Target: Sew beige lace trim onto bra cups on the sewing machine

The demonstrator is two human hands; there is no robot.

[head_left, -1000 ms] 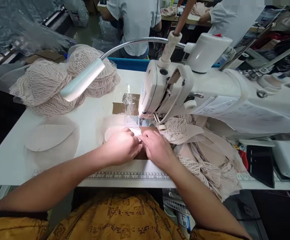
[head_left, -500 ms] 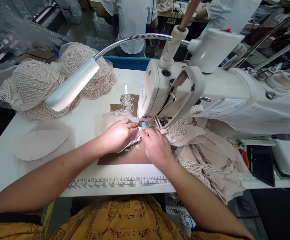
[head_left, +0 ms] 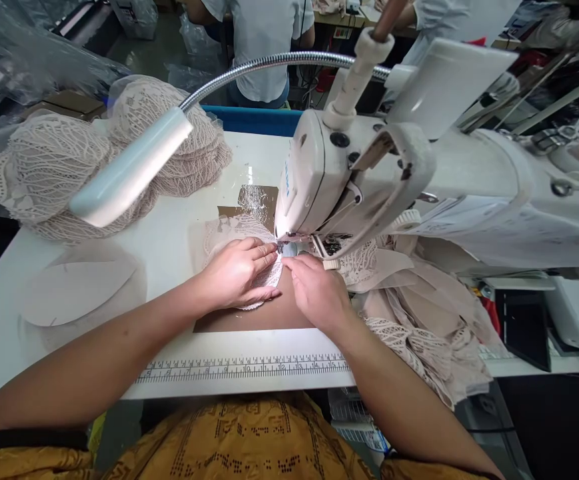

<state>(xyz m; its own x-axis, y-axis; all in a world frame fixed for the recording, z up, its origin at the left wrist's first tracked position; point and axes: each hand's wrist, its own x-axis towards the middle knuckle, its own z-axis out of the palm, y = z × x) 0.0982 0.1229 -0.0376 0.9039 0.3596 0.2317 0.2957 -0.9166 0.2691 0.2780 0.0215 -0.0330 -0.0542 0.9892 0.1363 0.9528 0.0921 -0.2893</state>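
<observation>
White work table (head_left: 179, 173); at its far right, white industrial sewing machine (head_left: 349, 173); pale beige lace cup piece (head_left: 269, 279) at near centre, far edge at the metal presser foot (head_left: 285, 248). On it, left hand (head_left: 236, 273) flat with fingers released, right hand (head_left: 319, 293) beside, palm down: even pressure, with fingertips off the needle line, seems best. Needle hidden; whether the right fingertips pinch an edge cannot be told.

Beige openwork lace piece (head_left: 236, 230) — white sewing machine (head_left: 369, 173) — mustard patterned shirt (head_left: 239, 443).
</observation>
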